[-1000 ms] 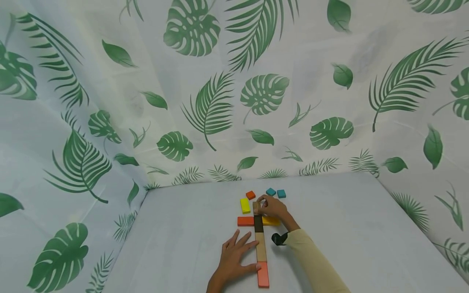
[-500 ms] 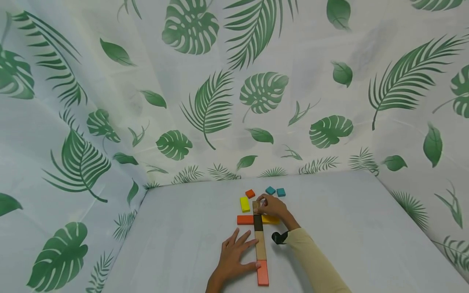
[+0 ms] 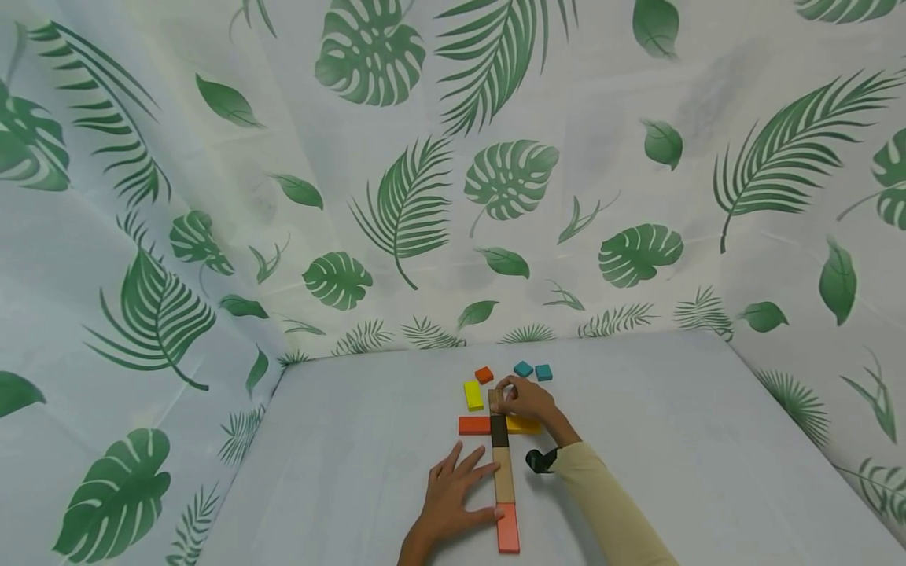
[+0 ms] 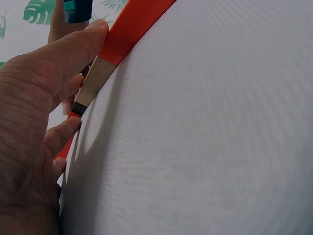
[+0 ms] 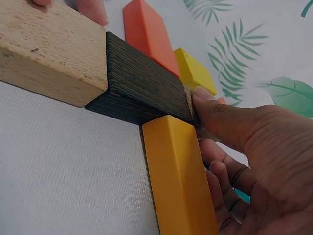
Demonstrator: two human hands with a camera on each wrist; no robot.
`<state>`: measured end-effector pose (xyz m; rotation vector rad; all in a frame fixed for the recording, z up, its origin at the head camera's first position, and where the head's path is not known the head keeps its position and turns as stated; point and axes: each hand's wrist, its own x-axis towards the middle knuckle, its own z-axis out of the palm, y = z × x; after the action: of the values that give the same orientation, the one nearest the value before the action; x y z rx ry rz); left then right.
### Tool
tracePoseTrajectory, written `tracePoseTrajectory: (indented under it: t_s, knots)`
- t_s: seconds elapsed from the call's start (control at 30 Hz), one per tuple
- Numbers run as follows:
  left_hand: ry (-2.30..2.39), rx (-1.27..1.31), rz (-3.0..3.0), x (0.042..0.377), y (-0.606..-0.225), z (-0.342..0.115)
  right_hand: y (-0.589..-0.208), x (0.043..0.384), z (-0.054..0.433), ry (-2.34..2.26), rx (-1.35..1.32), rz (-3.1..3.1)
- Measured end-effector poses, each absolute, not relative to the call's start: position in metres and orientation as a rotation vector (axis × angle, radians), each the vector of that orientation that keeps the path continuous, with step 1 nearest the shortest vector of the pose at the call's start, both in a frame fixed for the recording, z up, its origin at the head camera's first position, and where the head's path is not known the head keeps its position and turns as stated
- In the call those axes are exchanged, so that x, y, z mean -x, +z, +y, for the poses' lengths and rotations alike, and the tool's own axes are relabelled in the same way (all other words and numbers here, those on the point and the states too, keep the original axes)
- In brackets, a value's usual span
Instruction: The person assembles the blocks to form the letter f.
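Observation:
Wooden blocks lie end to end in a line: a coral block (image 3: 508, 531) nearest, then a light wooden block (image 3: 505, 487), a dark ridged block (image 5: 146, 81) and a brown wooden block (image 3: 493, 398) at the far end. My right hand (image 3: 528, 399) pinches the brown block between thumb and fingers, which hide part of it. With fingers spread, my left hand (image 3: 451, 497) rests along the line's left side. Its thumb touches the coral block, and its index fingertip is at the light wooden block. A red-orange block (image 3: 474, 425) and an amber block (image 5: 178, 176) flank the dark block.
A yellow block (image 3: 473, 395) and a small orange block (image 3: 484, 375) lie left of the line's far end. Two small teal blocks, one a tilted teal block (image 3: 523, 369), sit beyond the right hand. Leaf-printed cloth walls (image 3: 396, 314) border the white table (image 3: 340, 456).

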<state>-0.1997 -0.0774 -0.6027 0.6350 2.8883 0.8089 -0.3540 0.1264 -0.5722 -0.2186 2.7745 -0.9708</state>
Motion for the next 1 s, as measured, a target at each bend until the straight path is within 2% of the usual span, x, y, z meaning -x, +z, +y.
tracePoseTrajectory:
  t_s: [0.7,0.77,1.0]
  knots:
    - [0.828,-0.617,2.870,0.202,-0.602,-0.078,-0.566,0.357,0.117,-1.085,0.132,2.838]
    - [0.834,-0.626,2.864,0.201,-0.603,-0.078,-0.566,0.360,0.113,-1.061,0.191,2.903]
    - [0.848,-0.669,2.864,0.202,-0.604,-0.081,-0.564,0.377,0.095,-0.727,0.653,3.065]
